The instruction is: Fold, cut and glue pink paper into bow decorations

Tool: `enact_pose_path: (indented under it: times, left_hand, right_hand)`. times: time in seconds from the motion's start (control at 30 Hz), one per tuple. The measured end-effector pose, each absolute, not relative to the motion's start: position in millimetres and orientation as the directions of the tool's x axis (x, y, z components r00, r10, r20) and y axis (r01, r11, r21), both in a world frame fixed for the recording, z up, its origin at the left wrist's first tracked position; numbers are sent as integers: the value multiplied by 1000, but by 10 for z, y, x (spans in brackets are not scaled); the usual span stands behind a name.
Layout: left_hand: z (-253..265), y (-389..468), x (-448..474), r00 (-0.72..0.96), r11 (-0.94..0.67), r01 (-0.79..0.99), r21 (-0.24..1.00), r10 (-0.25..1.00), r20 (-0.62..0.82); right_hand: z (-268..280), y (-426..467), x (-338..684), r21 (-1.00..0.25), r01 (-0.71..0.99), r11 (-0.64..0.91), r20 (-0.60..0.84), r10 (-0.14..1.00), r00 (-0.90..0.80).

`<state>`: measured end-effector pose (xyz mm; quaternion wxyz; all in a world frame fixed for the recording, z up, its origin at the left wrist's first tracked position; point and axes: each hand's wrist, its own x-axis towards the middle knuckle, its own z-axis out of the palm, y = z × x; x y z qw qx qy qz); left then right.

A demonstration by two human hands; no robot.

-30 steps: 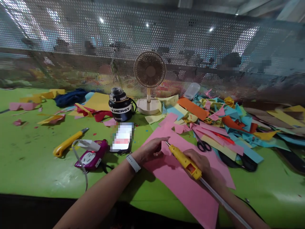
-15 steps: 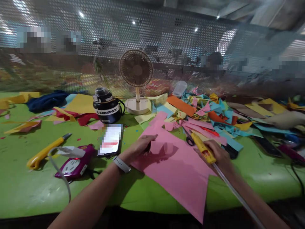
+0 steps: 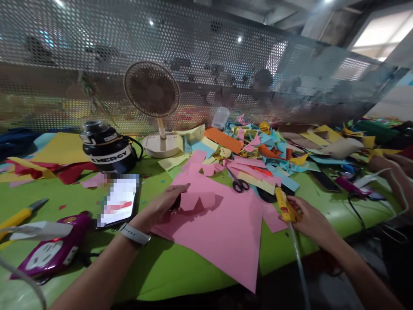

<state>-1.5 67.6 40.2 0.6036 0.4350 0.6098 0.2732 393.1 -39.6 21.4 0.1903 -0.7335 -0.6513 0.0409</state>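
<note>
Pink notched paper (image 3: 197,200) was in the left hand's (image 3: 166,203) grip, over a larger pink sheet (image 3: 222,241) on the counter (image 3: 167,269); the right hand (image 3: 308,216) held a yellow glue gun (image 3: 284,207). Notches looked cut; no glued join showed. Left fingers were partly hidden, the gun's nozzle indistinct.

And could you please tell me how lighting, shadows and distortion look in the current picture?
Head view: the window is washed out at upper right; head view: the notched pink paper at the left hand casts a soft shadow on the pink sheet; head view: the fan leans, perhaps from wide-angle distortion.
</note>
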Motion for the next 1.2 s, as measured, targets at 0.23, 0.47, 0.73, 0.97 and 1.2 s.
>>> enact_pose_path:
  times: [0.23,0.47,0.73,0.97,1.2]
  left_hand:
    - [293,721,-69,150,430,234,872,870,-470]
    - [320,708,-70,189,381,246,891,883,-430]
    - [318,699,-45,226,414,228,881,858,-461]
    - [230,687,-54,391,384,248,889,800,-455]
    - [241,688,-86,485,335,394,856,715,-503]
  right_hand:
    - [282,-384,3906,-332,926,-178,99,970,222]
    - [292,-424,3990,-239,962,-135,94,982,162]
    - [702,-54,3592,-126,988,85,136,988,-68]
    - [634,1040,2535,-431,890,152,75,988,-133]
    - [314,1780,2095,-629,777,20,-79,993,-90]
